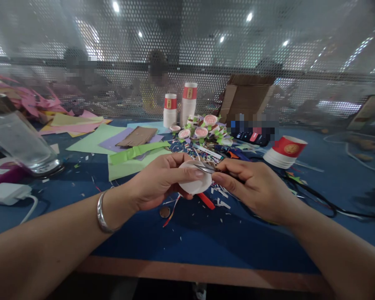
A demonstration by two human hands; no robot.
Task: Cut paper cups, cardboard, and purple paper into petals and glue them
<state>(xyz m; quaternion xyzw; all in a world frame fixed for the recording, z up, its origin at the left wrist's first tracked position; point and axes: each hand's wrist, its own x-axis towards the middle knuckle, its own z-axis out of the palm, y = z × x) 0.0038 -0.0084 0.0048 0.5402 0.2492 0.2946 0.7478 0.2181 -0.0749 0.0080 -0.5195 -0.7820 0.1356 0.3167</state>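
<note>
My left hand [158, 179] pinches a round white piece of paper cup [192, 185] between thumb and fingers. My right hand [258, 189] is closed around a pair of scissors [208, 168], whose metal blades lie across the upper edge of the cup piece. The scissor handles are mostly hidden by my fingers. Just below the cup piece a red strip [207, 201] shows; whether it is joined to the piece I cannot tell. A small round brown disc [164, 212] lies on the table near my left hand.
Paper scraps [221, 203] litter the blue table [187, 246]. Behind my hands are a pile of small decorated cup bottoms [201, 132], two cup stacks [190, 102], coloured paper sheets [90, 139] and a phone [251, 137]. Cups lie tilted right [284, 152]; a glass [28, 141] stands left.
</note>
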